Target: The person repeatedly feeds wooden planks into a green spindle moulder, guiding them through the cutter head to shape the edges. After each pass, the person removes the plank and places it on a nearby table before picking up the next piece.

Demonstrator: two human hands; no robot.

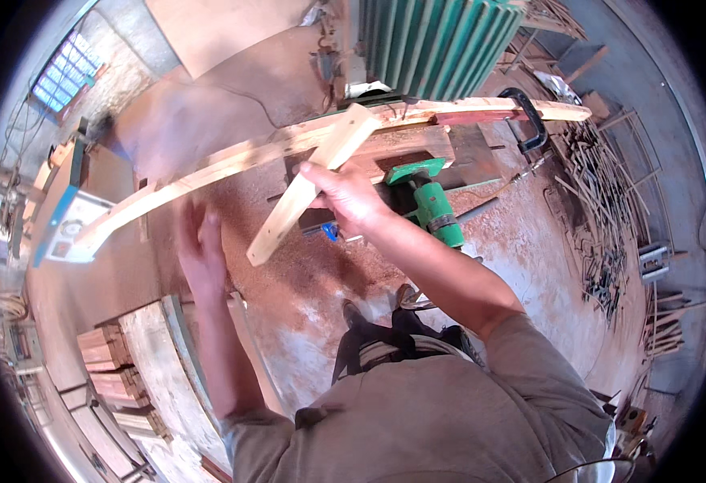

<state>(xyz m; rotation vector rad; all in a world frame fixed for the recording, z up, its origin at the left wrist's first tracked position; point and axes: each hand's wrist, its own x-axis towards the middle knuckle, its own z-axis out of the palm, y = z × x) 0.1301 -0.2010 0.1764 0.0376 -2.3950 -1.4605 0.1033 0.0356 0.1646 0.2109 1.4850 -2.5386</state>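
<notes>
In my right hand (345, 196) is a short pale wooden board (282, 224), gripped round its middle and tilted, its far end over a long wooden strip (232, 158). My left hand (201, 248) is a little blurred, fingers stretched out and holding nothing, beside the strip's left part. A black clamp (532, 121) grips the strip near its right end. Close to my right forearm lies a green power tool (433, 205) on the sawdust-strewn workbench (405, 145). Just below my right hand shows a small blue object (330, 232), too small to name.
Beyond the strip stands a green ribbed machine or casing (441, 44). Many thin rods (598, 201) are heaped on the right. At lower left are stacked wooden blocks (115, 366) and long boards (159, 346). A blue-and-white box-like thing (67, 229) stands at the strip's left end.
</notes>
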